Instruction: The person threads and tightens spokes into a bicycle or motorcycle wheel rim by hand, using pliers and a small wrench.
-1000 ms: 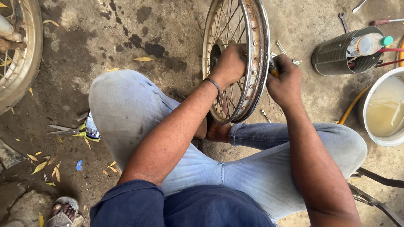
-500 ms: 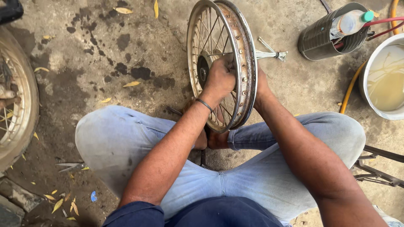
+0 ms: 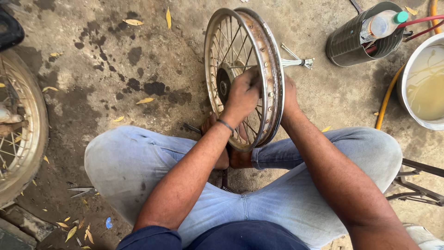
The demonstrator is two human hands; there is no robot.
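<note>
A rusty spoked wheel rim (image 3: 273, 69) stands upright on the stained concrete floor (image 3: 115, 69), between the person's knees. The left hand (image 3: 241, 95) is closed on its spokes (image 3: 231, 46); the right hand (image 3: 290, 95) presses the far side, its fingers hidden. A bundle of loose spokes (image 3: 296, 60) lies just behind, a tin can (image 3: 351, 44) and white bucket (image 3: 418, 78) beyond.

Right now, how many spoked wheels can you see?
2. One spoked wheel rim stands upright between the knees, with the left hand on its spokes and the right hand behind it. The second wheel is cut off at the left edge. Others may lie out of view.
</note>
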